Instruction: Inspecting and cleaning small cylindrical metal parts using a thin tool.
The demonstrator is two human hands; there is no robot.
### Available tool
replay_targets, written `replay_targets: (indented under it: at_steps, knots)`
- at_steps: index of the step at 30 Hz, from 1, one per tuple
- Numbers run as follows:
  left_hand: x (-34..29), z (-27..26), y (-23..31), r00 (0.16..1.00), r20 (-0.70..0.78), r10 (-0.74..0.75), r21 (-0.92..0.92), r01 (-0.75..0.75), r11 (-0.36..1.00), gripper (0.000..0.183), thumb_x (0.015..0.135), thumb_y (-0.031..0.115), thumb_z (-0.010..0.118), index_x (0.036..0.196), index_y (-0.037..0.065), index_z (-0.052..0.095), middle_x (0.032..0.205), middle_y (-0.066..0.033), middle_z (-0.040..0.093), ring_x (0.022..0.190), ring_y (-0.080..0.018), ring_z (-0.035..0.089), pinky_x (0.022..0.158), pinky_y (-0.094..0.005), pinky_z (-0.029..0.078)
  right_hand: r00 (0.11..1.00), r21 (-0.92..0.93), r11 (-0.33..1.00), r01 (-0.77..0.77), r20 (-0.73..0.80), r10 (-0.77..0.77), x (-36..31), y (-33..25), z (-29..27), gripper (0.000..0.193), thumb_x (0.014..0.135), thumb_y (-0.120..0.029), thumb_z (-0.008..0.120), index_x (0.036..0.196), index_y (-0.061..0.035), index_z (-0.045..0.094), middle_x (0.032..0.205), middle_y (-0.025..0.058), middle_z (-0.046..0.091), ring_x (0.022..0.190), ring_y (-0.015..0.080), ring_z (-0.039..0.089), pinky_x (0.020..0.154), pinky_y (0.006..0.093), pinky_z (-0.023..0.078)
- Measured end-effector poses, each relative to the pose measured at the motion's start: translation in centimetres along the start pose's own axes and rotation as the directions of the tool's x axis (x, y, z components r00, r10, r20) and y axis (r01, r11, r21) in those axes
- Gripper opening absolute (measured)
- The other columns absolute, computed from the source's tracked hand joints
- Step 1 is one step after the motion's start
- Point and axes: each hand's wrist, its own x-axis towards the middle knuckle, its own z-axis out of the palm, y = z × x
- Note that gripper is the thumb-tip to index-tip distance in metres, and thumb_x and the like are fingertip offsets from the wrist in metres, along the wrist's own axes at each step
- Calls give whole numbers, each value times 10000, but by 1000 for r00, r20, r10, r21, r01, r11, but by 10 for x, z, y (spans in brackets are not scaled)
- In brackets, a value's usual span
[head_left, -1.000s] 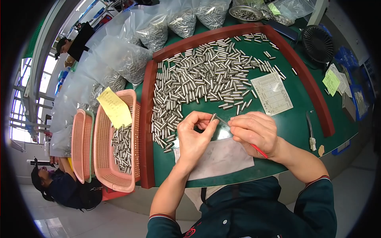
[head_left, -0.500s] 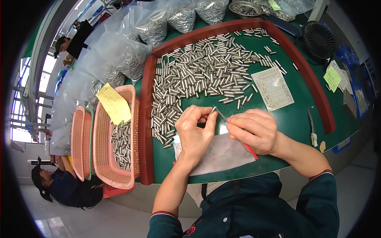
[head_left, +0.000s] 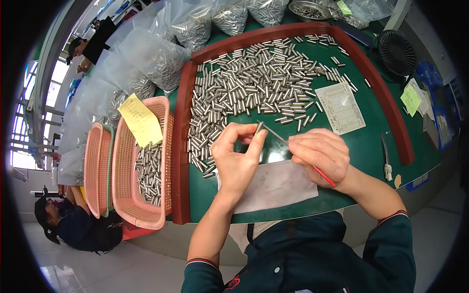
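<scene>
Between the thumb and forefinger of my left hand (head_left: 239, 158) is a short metal pin (head_left: 259, 127), its upper end showing. My right hand (head_left: 322, 156) grips a thin red-handled needle file (head_left: 276, 134), whose shaft slants up to the left. Its tip meets or crosses the pin's upper end; whether it goes inside I cannot tell. The red handle sticks out below my right palm. Beyond my hands lies a large heap of similar metal pins (head_left: 254, 80) on the green tabletop (head_left: 288, 207). Under my wrists is a pale cloth (head_left: 278, 188).
A dark red raised border (head_left: 181, 161) frames the heap. To the left, a pink basket (head_left: 128, 195) holds pins and a yellow note (head_left: 140, 119). Bags of pins (head_left: 168, 68) line the far edge. A printed card (head_left: 340, 107), slim tool (head_left: 385, 156) and black fan (head_left: 395, 52) are right.
My right hand has shifted slightly right, and the file's tip has risen to the pin's upper end. My left hand and the pin have moved slightly up and left. The view has shifted a little.
</scene>
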Motion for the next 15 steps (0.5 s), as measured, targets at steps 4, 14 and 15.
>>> replay_targets:
  at_steps: [4,14,15]
  knots:
    - [8,-4,-7,920,201,-338,-430,392,813,139,795,25,656,917,-11,598,785,-59,616,705,-91,561,671,-199,455,999,5,1000,21,27,-21,-1,6,-3,251,665,-16,690,907,3,627,783,108,634,685,224,640,542,289,505]
    - [13,-16,-20,836,362,-413,-696,537,476,108,871,133,581,906,31,575,779,-41,598,701,-101,543,673,-226,437,927,140,922,-360,-57,370,0,-1,-1,140,686,67,658,812,20,619,676,99,612,550,176,590,476,254,448]
    - [13,-15,-19,839,343,-423,-705,527,474,106,871,134,581,899,32,571,780,-41,597,697,-100,541,668,-222,434,899,124,892,-435,-1,439,0,0,-3,134,692,64,656,812,17,617,679,100,614,551,181,591,476,255,447]
